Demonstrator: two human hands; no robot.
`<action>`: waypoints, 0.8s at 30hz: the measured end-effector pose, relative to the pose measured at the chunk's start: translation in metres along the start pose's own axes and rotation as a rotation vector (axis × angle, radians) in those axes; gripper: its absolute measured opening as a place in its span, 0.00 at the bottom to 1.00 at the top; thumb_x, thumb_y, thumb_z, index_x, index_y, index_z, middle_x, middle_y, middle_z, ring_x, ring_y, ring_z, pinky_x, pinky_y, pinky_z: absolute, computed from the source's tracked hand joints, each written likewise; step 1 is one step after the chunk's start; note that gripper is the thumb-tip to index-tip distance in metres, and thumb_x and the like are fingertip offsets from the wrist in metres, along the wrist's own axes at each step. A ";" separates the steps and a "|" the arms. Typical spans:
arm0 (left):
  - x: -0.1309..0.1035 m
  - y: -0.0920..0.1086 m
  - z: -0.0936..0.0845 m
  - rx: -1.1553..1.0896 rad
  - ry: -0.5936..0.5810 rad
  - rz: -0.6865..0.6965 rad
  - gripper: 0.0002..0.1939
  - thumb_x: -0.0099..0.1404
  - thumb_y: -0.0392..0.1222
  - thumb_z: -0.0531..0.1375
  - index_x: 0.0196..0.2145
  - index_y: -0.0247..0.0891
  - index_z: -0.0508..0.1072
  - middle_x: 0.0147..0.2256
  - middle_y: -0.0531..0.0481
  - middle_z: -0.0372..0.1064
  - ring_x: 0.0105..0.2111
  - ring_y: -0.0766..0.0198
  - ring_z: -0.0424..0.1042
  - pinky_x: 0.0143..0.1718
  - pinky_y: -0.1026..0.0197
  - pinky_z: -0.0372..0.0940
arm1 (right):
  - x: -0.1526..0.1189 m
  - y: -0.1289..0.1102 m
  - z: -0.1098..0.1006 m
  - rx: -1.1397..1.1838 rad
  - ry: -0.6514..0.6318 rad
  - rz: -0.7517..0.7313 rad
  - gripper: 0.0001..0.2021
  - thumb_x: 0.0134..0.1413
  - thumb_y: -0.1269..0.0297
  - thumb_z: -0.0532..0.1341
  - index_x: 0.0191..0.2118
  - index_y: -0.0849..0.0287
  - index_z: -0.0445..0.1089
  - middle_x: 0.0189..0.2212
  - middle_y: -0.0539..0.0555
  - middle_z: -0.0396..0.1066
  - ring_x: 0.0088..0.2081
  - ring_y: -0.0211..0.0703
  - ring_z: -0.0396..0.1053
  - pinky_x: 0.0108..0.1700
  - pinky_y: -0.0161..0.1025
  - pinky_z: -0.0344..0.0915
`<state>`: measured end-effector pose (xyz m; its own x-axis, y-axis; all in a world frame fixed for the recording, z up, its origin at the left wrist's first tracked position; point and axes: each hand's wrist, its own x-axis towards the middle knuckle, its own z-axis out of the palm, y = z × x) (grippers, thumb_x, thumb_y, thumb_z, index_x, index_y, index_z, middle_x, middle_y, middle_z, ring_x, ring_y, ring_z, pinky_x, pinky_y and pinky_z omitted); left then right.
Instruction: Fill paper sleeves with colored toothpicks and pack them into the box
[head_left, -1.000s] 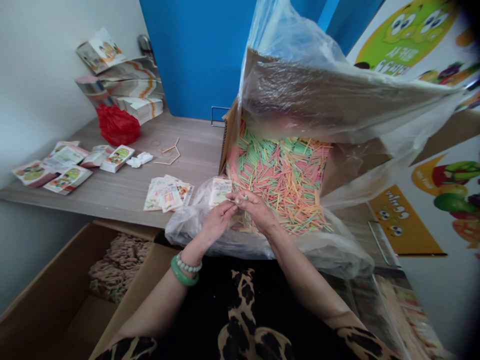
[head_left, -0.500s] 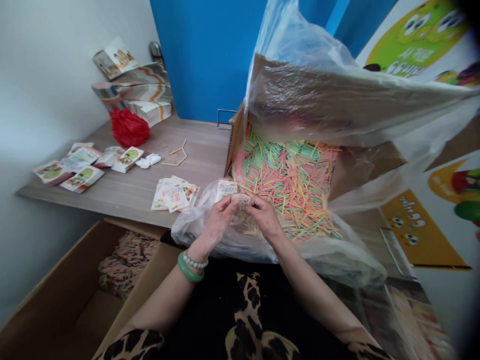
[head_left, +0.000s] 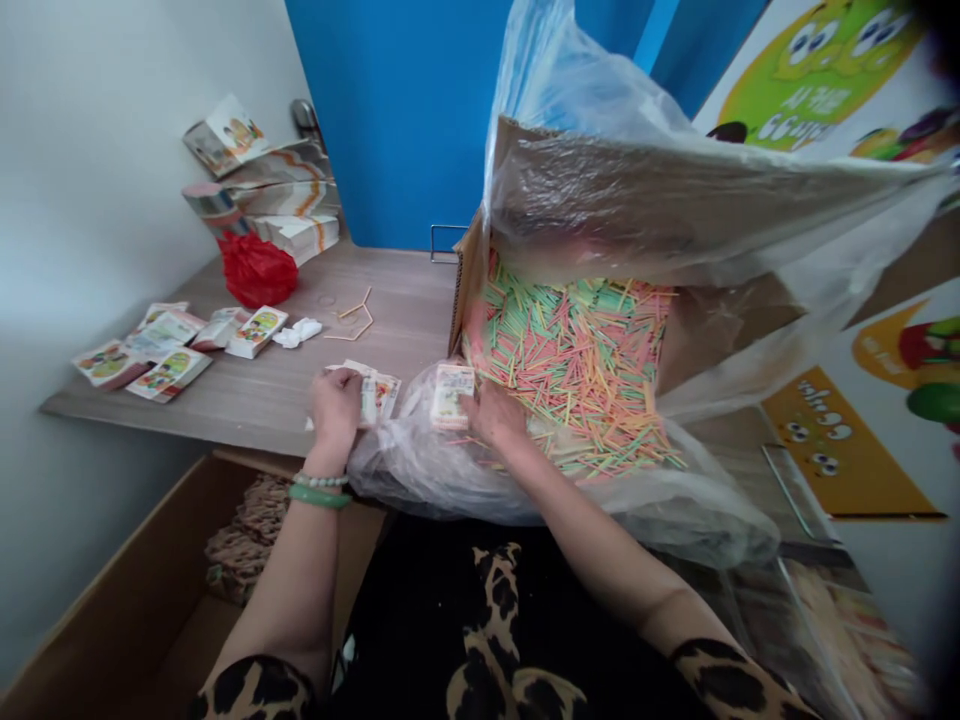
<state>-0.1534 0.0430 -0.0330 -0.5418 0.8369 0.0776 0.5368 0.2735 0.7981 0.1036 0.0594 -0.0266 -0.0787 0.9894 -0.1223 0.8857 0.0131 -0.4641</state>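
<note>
Wall poster (head_left: 814,75) txt blurry; L hand (head_left: 335,405) curled over pkts (head_left: 387,393), R hand (head_left: 496,412) at pack (head_left: 451,386), grips unclear.

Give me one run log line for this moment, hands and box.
left hand: at flat packets | right hand: at packet stack | box: open, holding colored sticks

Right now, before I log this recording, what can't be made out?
All in the head view:
Left hand: fingertip contact with flat white printed packets, hidden by the hand itself.
Right hand: finger undersides, hidden by its back.
Crumpled red plastic bag: contents, hidden by opaque plastic.
White rectangular printed pack: lettering, too small and blurred.
</note>
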 end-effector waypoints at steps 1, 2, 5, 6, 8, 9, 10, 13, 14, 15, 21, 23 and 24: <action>0.003 -0.006 0.004 0.110 0.044 0.004 0.09 0.60 0.40 0.56 0.26 0.35 0.74 0.31 0.43 0.67 0.40 0.52 0.67 0.42 0.53 0.61 | 0.004 -0.004 0.004 -0.006 -0.018 0.005 0.18 0.60 0.51 0.57 0.46 0.59 0.73 0.44 0.64 0.76 0.45 0.55 0.73 0.44 0.45 0.65; 0.006 -0.010 0.008 0.190 0.077 0.007 0.09 0.61 0.39 0.56 0.28 0.35 0.75 0.34 0.41 0.68 0.42 0.51 0.67 0.44 0.52 0.60 | 0.007 -0.006 0.007 -0.002 -0.032 0.019 0.18 0.60 0.52 0.57 0.47 0.59 0.73 0.44 0.64 0.77 0.45 0.56 0.74 0.44 0.45 0.65; 0.010 -0.016 0.011 0.353 0.088 0.041 0.12 0.65 0.41 0.55 0.37 0.35 0.78 0.41 0.39 0.70 0.45 0.49 0.66 0.49 0.50 0.59 | 0.014 -0.005 0.010 0.013 -0.052 0.077 0.15 0.62 0.57 0.55 0.47 0.57 0.75 0.44 0.61 0.78 0.45 0.55 0.75 0.43 0.43 0.66; 0.010 -0.016 0.009 0.377 0.083 0.057 0.13 0.65 0.41 0.55 0.41 0.35 0.78 0.43 0.38 0.70 0.46 0.49 0.66 0.50 0.50 0.59 | 0.014 -0.003 0.007 0.009 -0.051 0.090 0.15 0.63 0.59 0.54 0.46 0.57 0.75 0.44 0.61 0.78 0.46 0.55 0.75 0.43 0.43 0.66; 0.009 -0.010 0.001 0.378 0.107 0.088 0.17 0.66 0.41 0.56 0.49 0.33 0.76 0.47 0.35 0.70 0.48 0.47 0.66 0.52 0.50 0.59 | 0.012 0.002 -0.001 -0.016 -0.033 0.081 0.17 0.66 0.60 0.50 0.43 0.57 0.76 0.43 0.61 0.78 0.46 0.54 0.75 0.44 0.42 0.65; 0.006 -0.005 -0.003 0.372 0.141 0.111 0.19 0.67 0.41 0.56 0.51 0.32 0.75 0.49 0.34 0.69 0.49 0.47 0.66 0.53 0.49 0.60 | 0.009 0.005 -0.006 -0.033 -0.020 0.067 0.19 0.67 0.59 0.49 0.42 0.58 0.77 0.42 0.61 0.78 0.46 0.54 0.75 0.45 0.43 0.65; 0.001 0.001 -0.006 0.348 0.179 0.134 0.19 0.67 0.42 0.56 0.52 0.31 0.75 0.50 0.34 0.69 0.50 0.46 0.66 0.54 0.49 0.59 | 0.005 0.007 -0.011 -0.052 -0.006 0.052 0.21 0.68 0.59 0.47 0.42 0.59 0.77 0.42 0.62 0.78 0.45 0.54 0.74 0.45 0.43 0.65; -0.026 0.029 -0.004 0.122 0.158 0.167 0.17 0.66 0.44 0.57 0.48 0.33 0.78 0.48 0.37 0.72 0.47 0.50 0.70 0.53 0.49 0.61 | -0.009 0.013 -0.022 -0.036 0.072 -0.018 0.20 0.69 0.60 0.47 0.41 0.59 0.76 0.41 0.63 0.77 0.44 0.54 0.73 0.46 0.45 0.64; -0.037 0.039 0.002 -0.014 0.053 0.152 0.16 0.64 0.44 0.59 0.46 0.34 0.79 0.45 0.40 0.74 0.44 0.52 0.72 0.51 0.50 0.63 | -0.014 0.014 -0.023 0.017 0.096 -0.069 0.19 0.68 0.61 0.48 0.40 0.58 0.76 0.40 0.62 0.76 0.43 0.53 0.73 0.46 0.44 0.64; -0.049 0.049 0.010 -0.163 -0.083 0.116 0.17 0.61 0.45 0.62 0.45 0.35 0.79 0.42 0.42 0.76 0.40 0.55 0.73 0.48 0.52 0.66 | -0.019 0.015 -0.023 0.093 0.104 -0.142 0.17 0.67 0.61 0.49 0.37 0.57 0.75 0.39 0.60 0.76 0.42 0.51 0.72 0.45 0.43 0.63; -0.090 0.079 0.059 -0.825 -0.590 -0.184 0.14 0.45 0.44 0.71 0.31 0.36 0.80 0.30 0.48 0.78 0.30 0.60 0.74 0.38 0.56 0.70 | -0.013 0.027 -0.024 0.364 -0.073 -0.324 0.19 0.64 0.55 0.53 0.24 0.55 0.70 0.24 0.50 0.69 0.31 0.44 0.68 0.33 0.37 0.59; -0.094 0.079 0.064 -0.896 -0.537 -0.245 0.15 0.45 0.43 0.71 0.31 0.35 0.79 0.30 0.48 0.78 0.29 0.61 0.74 0.36 0.56 0.72 | 0.005 0.031 -0.032 0.258 -0.022 -0.270 0.19 0.65 0.55 0.52 0.27 0.55 0.72 0.26 0.51 0.71 0.33 0.45 0.68 0.35 0.38 0.60; -0.096 0.079 0.065 -0.909 -0.523 -0.269 0.16 0.45 0.43 0.71 0.33 0.35 0.79 0.31 0.49 0.78 0.28 0.61 0.74 0.34 0.56 0.72 | 0.016 0.031 -0.037 0.173 0.038 -0.248 0.18 0.66 0.57 0.51 0.31 0.55 0.75 0.31 0.52 0.74 0.36 0.46 0.69 0.37 0.38 0.61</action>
<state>-0.0171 0.0152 -0.0168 -0.1117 0.9593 -0.2592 -0.3559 0.2049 0.9118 0.1467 0.0814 -0.0104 -0.2629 0.9638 0.0447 0.7503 0.2333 -0.6185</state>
